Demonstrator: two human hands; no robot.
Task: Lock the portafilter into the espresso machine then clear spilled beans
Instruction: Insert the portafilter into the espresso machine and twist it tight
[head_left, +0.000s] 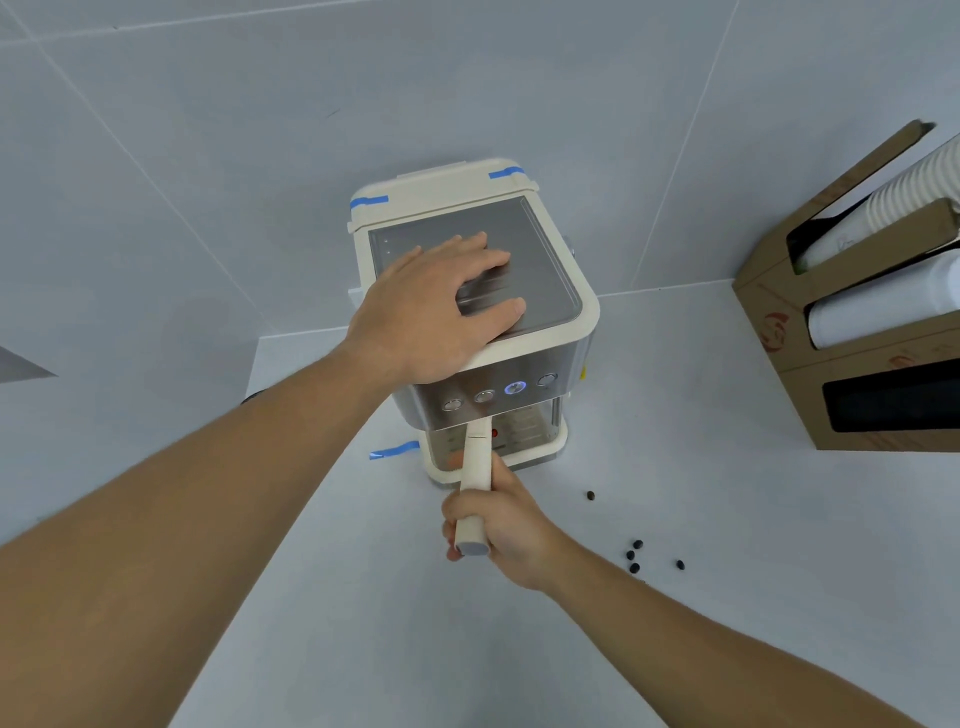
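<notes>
Portafilter (477, 478) sits under the front of the espresso machine (519, 395), and its long cream handle sticks out toward the person, at about 6 o'clock from the machine. The round metal part that goes up into the machine is hidden, so it is hard to tell if it is locked yet.

The right hand (498, 525) has its fingers wrapped tight around the end of the handle. Holding it far out at the end probably makes it easier to turn.

The left hand (441, 306) lies flat on top of the machine with its fingers spread out and straight. It holds nothing. It looks like it is pressing down so the machine does not slide or twist when the handle is turned.

Spilled beans (636, 556) lie on the white counter (779, 597), at about 4 o'clock from the machine and near the right arm. One more bean lies a bit closer to the machine. Nobody has picked them up yet, so that job comes later.

A brown cardboard cup holder (779, 332) stands at 3 o'clock, well apart from the machine.
</notes>
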